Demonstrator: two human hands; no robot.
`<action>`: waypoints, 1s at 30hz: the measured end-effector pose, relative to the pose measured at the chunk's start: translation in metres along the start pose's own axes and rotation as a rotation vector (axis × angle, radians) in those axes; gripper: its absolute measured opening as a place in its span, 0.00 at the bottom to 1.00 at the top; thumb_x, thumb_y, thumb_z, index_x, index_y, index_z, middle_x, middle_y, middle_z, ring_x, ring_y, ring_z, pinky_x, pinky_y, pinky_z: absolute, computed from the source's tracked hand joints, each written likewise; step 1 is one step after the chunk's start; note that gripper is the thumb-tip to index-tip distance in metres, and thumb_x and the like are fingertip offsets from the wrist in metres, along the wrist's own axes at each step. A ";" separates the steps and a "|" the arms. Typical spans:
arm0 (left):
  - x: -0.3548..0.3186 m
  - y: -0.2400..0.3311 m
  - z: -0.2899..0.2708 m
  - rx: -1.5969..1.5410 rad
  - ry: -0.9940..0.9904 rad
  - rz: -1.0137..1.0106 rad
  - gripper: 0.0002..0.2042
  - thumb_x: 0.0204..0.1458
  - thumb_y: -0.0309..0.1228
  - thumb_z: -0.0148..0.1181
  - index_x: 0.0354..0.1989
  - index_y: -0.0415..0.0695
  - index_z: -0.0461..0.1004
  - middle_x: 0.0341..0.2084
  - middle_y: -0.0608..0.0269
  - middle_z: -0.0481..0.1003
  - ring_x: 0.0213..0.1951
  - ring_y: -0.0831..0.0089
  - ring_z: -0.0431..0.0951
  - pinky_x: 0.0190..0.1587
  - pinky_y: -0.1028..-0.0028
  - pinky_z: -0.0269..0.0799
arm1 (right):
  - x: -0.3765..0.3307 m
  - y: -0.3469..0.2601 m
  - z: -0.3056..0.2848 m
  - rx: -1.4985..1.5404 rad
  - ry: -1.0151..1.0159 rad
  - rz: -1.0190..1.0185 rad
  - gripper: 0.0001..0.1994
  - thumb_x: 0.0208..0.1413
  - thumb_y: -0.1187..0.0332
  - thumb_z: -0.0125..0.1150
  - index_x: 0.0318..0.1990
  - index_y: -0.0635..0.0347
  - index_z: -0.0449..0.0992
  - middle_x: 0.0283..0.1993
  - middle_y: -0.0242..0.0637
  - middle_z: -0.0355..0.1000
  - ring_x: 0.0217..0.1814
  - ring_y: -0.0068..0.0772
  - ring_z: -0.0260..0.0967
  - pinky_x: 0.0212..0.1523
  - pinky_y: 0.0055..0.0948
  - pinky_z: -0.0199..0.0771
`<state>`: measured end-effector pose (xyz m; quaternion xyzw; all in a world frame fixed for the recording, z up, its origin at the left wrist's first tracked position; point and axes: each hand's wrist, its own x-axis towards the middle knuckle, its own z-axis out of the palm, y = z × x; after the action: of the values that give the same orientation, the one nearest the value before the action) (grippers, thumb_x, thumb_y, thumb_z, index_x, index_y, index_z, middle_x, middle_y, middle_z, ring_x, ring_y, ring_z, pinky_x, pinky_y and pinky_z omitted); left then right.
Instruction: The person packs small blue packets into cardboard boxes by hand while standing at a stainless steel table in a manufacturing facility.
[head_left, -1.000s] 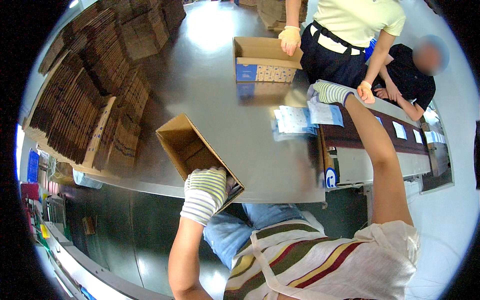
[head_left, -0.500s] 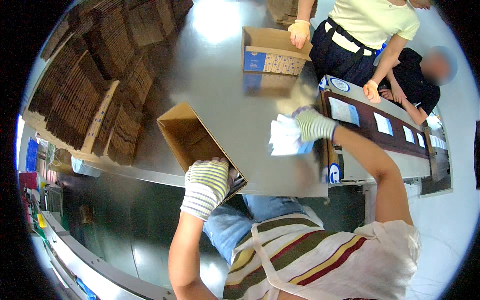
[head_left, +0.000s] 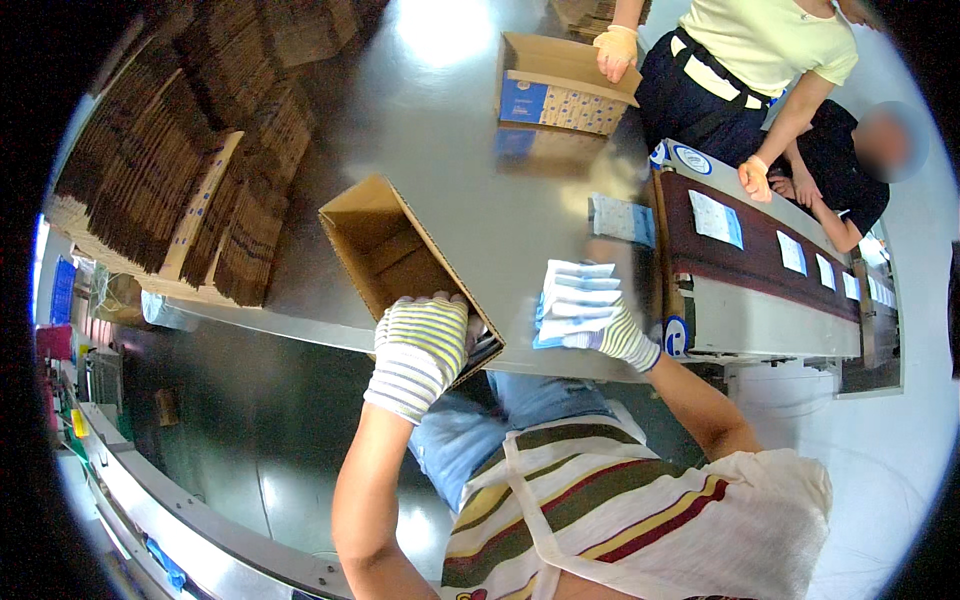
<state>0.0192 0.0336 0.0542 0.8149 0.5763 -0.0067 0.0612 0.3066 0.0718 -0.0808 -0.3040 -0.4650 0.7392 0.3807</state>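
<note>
A tilted open cardboard box [head_left: 372, 225] rests at the near edge of the metal table. My left hand [head_left: 425, 345], in a striped glove, is closed over the box's near side with its fingertips inside. Beside those fingers, something pale and dark shows partly in the box's near end. To the right of the box, my right hand [head_left: 625, 338], gloved alike, grips a fanned stack of white and blue packets [head_left: 578, 300] just above the table. A single flat packet [head_left: 622, 220] lies beyond it, beside the conveyor's end.
On the right, a conveyor [head_left: 760, 275] with a dark belt carries several packets. A person's gloved hand [head_left: 615, 52] holds a blue-printed carton [head_left: 565, 100] at the far side; another person sits beyond. Stacks of flattened cardboard [head_left: 140, 190] fill the table's left.
My right hand has come nearer to me with the packets, which now show as a fanned stack. A packet now lies on the table by the conveyor's end. My left hand stays at the box.
</note>
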 end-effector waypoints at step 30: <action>-0.003 -0.019 -0.038 -0.228 0.451 0.258 0.13 0.52 0.36 0.52 0.35 0.39 0.75 0.28 0.46 0.76 0.30 0.54 0.77 0.34 0.62 0.72 | 0.175 -0.082 0.160 -1.920 -0.466 -0.279 0.34 0.35 0.57 0.68 0.53 0.62 0.68 0.46 0.42 0.74 0.53 0.39 0.69 0.69 0.48 0.38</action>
<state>-0.0018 0.0413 0.0904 0.8504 0.4638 0.2474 0.0231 0.1087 0.1696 0.0390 -0.2728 -0.9602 0.0396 -0.0439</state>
